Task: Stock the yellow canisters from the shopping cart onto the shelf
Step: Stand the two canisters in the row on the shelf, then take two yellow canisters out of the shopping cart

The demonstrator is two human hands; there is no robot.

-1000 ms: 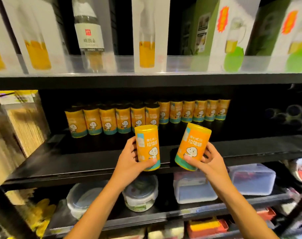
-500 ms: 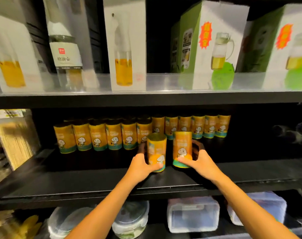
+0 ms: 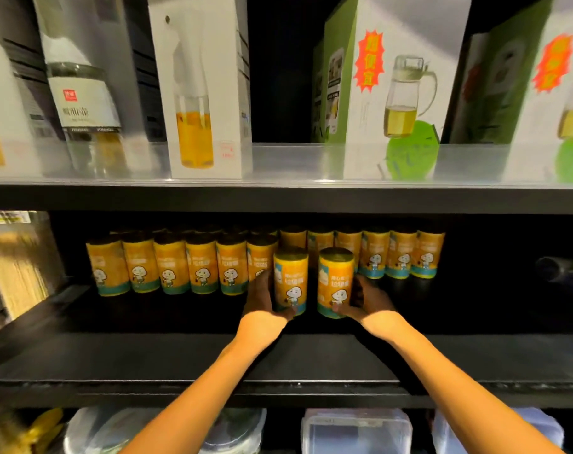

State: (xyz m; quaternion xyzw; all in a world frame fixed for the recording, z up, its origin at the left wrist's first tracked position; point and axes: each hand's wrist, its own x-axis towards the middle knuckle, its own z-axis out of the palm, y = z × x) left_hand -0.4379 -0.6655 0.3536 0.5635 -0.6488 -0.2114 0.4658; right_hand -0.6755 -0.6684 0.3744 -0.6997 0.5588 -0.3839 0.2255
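Note:
Two yellow canisters with a cartoon figure stand upright, side by side, deep on the black shelf [image 3: 180, 362]. My left hand [image 3: 262, 298] grips the left canister [image 3: 291, 280] from its left side. My right hand [image 3: 365, 299] grips the right canister [image 3: 334, 283] from its right side. Both sit just in front of a long row of the same yellow canisters [image 3: 170, 267] along the back of the shelf. The shopping cart is out of view.
Above is a shelf with white boxed oil bottles [image 3: 201, 86] and green-and-white jug boxes [image 3: 386, 77]. Below the black shelf are clear plastic food containers [image 3: 357, 430]. Flat packs hang at the left edge [image 3: 16, 270]. Dark tubes lie at the far right [image 3: 563, 270].
Both hands carried their canisters from in front of the shelf edge inward to the back, up against the existing row. The canisters went from tilted to upright.

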